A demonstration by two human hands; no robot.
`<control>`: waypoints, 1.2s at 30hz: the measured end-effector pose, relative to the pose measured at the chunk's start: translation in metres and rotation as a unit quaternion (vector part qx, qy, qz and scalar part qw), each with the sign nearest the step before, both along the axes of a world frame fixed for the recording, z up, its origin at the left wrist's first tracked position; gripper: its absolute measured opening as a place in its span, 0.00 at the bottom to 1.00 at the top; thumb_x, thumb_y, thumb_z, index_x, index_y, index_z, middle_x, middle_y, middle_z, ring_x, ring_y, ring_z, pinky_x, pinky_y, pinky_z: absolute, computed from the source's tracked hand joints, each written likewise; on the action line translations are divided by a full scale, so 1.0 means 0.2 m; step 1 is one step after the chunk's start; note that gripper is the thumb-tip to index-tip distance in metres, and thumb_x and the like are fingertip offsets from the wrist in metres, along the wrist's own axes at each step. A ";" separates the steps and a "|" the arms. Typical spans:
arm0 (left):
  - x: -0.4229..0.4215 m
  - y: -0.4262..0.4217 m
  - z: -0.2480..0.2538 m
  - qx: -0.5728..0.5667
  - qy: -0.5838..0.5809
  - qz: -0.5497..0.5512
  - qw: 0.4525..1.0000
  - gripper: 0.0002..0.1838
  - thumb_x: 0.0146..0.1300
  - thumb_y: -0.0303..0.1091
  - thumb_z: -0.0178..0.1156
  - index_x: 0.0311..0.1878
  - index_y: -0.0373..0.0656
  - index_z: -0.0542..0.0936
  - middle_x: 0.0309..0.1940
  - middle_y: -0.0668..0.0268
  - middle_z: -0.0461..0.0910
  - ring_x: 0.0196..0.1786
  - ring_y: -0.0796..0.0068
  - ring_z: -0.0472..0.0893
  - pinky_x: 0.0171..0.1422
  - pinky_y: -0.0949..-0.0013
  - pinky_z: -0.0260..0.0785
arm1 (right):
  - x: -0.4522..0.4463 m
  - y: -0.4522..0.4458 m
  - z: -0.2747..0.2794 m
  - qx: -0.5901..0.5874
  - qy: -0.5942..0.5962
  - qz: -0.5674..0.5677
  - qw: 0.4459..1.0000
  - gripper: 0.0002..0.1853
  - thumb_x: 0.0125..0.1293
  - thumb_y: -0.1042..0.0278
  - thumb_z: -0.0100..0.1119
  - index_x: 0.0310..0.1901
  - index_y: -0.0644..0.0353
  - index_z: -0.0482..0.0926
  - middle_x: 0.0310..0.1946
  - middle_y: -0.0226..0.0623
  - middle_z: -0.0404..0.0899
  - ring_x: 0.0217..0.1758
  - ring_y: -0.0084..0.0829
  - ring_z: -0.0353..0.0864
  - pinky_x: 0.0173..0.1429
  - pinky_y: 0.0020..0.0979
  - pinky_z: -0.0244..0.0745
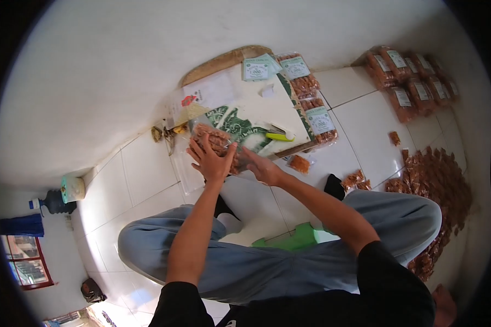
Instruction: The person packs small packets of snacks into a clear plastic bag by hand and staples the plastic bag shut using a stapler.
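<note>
The clear plastic bag of reddish-brown pieces (213, 139) lay at the near-left part of the low white-and-green table (256, 103). The left hand (210, 161) pressed it with spread fingers; the right hand (263, 168) met its side, grip indeterminable.

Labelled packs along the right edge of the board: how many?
2. The upper pack lies by the board's upper right corner; the lower pack lies below it in the picture. Any underneath would be hidden.
</note>
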State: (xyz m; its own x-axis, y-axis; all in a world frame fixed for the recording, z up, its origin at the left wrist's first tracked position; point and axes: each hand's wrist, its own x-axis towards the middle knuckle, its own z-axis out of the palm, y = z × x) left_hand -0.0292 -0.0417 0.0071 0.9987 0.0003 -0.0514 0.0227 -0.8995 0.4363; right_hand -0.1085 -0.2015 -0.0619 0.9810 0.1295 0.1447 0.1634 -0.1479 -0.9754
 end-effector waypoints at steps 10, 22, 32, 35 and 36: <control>0.01 0.00 -0.02 0.014 -0.020 0.005 1.000 0.56 0.46 0.77 0.62 0.74 0.56 0.57 0.78 0.48 0.37 0.79 0.40 0.32 0.72 0.25 0.40 | -0.24 -1.03 0.28 -0.274 0.562 0.291 0.725 0.12 0.60 0.63 0.64 0.40 0.62 0.84 0.44 0.42 0.84 0.46 0.30 0.84 0.47 0.31 0.81; 0.01 0.01 -0.02 0.020 -0.027 0.008 0.999 0.56 0.46 0.75 0.63 0.74 0.57 0.56 0.78 0.49 0.38 0.79 0.40 0.33 0.72 0.26 0.39 | -1.00 -1.40 -0.25 -0.686 0.226 0.084 0.687 0.25 0.49 0.70 0.69 0.51 0.54 0.74 0.49 0.39 0.77 0.55 0.39 0.78 0.56 0.42 0.75; 0.01 0.00 0.00 0.005 -0.023 0.007 1.000 0.55 0.46 0.74 0.64 0.74 0.58 0.57 0.78 0.49 0.37 0.79 0.40 0.33 0.72 0.26 0.39 | -0.86 -1.54 -0.12 -0.262 0.520 -0.069 0.810 0.14 0.61 0.63 0.55 0.48 0.58 0.75 0.48 0.38 0.78 0.48 0.36 0.81 0.50 0.43 0.74; 0.01 0.01 0.00 0.005 -0.021 0.004 1.000 0.55 0.47 0.74 0.64 0.74 0.58 0.57 0.78 0.49 0.37 0.79 0.40 0.33 0.73 0.27 0.38 | -0.84 -1.57 -0.03 0.076 0.567 -0.111 0.813 0.19 0.67 0.52 0.53 0.50 0.56 0.76 0.48 0.39 0.79 0.48 0.36 0.80 0.50 0.44 0.74; 0.00 0.01 0.01 0.004 -0.021 0.006 1.000 0.55 0.47 0.74 0.64 0.74 0.58 0.57 0.78 0.49 0.37 0.79 0.40 0.33 0.73 0.27 0.38 | -0.84 -1.56 0.00 0.074 0.567 -0.110 0.813 0.19 0.67 0.52 0.53 0.50 0.56 0.76 0.48 0.39 0.79 0.48 0.36 0.80 0.50 0.44 0.74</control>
